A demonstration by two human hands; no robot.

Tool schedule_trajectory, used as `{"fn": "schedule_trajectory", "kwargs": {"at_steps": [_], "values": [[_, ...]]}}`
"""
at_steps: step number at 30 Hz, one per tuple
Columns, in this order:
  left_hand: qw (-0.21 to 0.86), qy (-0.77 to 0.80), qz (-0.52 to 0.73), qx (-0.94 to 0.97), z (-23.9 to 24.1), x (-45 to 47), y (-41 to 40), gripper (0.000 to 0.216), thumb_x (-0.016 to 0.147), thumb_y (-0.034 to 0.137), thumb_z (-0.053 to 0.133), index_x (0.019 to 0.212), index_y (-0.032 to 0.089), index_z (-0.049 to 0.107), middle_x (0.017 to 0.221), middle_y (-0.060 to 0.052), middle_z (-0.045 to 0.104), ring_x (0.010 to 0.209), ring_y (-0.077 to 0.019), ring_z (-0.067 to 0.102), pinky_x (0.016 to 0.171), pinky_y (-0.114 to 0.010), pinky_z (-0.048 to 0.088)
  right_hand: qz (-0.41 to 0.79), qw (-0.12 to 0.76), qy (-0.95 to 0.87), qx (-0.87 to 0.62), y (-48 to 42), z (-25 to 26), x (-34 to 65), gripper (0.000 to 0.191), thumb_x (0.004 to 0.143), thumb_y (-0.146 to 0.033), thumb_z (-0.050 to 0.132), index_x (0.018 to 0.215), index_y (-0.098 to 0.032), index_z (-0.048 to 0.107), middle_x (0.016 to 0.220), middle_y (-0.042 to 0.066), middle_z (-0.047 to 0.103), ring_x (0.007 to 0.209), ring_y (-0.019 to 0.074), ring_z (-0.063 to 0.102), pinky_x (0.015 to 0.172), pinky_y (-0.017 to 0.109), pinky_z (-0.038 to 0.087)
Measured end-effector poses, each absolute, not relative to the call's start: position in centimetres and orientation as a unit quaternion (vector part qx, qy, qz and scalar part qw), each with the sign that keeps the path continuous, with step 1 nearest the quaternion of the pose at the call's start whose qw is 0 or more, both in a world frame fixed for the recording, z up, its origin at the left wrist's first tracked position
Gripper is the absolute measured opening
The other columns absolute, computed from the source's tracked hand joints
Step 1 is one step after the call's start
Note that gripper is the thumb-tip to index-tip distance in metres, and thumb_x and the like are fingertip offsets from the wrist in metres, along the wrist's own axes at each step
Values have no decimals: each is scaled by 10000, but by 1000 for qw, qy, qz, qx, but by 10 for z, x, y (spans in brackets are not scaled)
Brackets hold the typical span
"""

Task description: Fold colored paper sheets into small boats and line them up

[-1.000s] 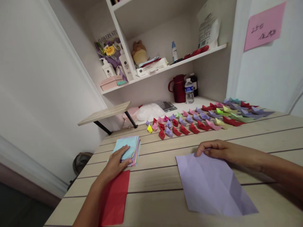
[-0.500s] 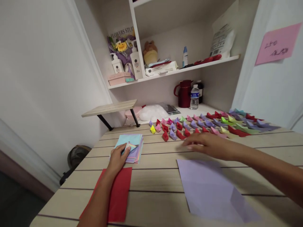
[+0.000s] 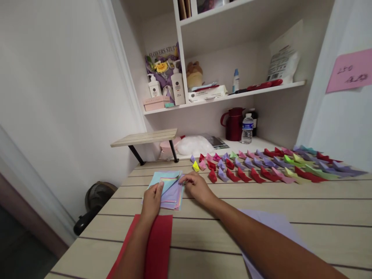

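A loose stack of square coloured paper lies on the slatted table, with light blue and lilac sheets uppermost. My left hand grips its left side, thumb on top, holding the upper blue sheets bent back so that lilac shows beneath. At the stack's upper right corner, my right hand has its thumb and fingertips pinched on the edge of a lilac sheet. Red paper lies below my left forearm, partly hidden by it. A larger lilac sheet rests under my right forearm.
Rows of small folded paper boats stand along the table's back right. A raised wooden stand is at the back left. Behind are a white plastic bag, a red jug and a water bottle.
My right hand has moved left from near the boats to the paper stack. My left hand stays on the stack, its thumb holding sheets bent back. The view has shifted slightly.
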State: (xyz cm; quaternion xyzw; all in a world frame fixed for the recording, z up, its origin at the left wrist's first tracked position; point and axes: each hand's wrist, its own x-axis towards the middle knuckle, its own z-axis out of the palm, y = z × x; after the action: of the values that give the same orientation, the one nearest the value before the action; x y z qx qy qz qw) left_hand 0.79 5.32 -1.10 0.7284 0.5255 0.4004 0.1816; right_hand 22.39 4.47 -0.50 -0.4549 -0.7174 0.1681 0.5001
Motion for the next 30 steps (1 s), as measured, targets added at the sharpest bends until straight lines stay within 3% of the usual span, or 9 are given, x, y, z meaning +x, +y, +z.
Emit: {"fn": "schedule_trajectory", "kwargs": {"at_steps": [3,14,24,30], "values": [[181,521,399,733,-12,8,54,357,915,412,601,1176,168,608,1185,-58,635,1013,-239,639,852,-432,554,188,520,-716,-427,38,-15,221,371,794,41,480,820,-210,752,909,32,588,910,172,590,877,331,485],[154,491,377,770,-8,7,49,351,917,407,600,1176,170,608,1184,-59,635,1008,-234,640,848,-428,555,215,497,-743,-394,28,-21,215,557,724,110,456,907,-288,801,946,32,520,938,173,540,898,308,466],[102,446,320,830,2,3,44,373,907,388,619,1228,200,592,1305,-91,593,1173,-259,577,1001,-527,466,220,487,-748,-393,33,-27,214,559,770,98,465,1010,-292,786,931,30,507,908,167,527,874,293,458],[82,439,317,837,0,3,48,337,916,384,606,1196,197,609,1291,-88,603,1176,-254,576,1007,-523,461,226,511,-726,-400,36,-24,219,411,822,62,489,875,-236,768,918,24,537,904,154,556,878,297,468]]}}
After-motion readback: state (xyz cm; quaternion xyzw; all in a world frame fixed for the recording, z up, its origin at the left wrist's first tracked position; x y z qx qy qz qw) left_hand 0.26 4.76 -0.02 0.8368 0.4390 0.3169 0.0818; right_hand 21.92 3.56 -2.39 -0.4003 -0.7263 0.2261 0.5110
